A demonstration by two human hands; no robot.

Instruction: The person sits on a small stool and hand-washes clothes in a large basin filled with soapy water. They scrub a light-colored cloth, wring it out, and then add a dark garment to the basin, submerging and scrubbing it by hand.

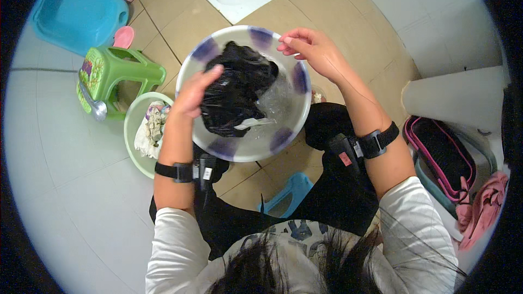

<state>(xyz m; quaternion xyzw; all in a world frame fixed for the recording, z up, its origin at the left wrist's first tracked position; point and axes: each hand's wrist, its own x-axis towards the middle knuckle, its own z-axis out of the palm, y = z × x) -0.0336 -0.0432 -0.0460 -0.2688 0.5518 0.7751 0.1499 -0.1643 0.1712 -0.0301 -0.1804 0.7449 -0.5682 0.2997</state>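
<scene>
A white basin with purple patches holds water and a wet black cloth, bunched up on its left side. A small white strip, perhaps a label, shows at the cloth's lower edge. My left hand is over the basin's left rim, its fingers apart beside the cloth; whether it touches the cloth I cannot tell. Above the upper right rim, my right hand is raised with loosely bent fingers and nothing in them. Both forearms wear black straps.
Left of the basin are a pale green tub with light clothes, a green stool with a shower head, a pink scoop and a blue tub. A squat toilet lies ahead. A black-and-pink bag sits right.
</scene>
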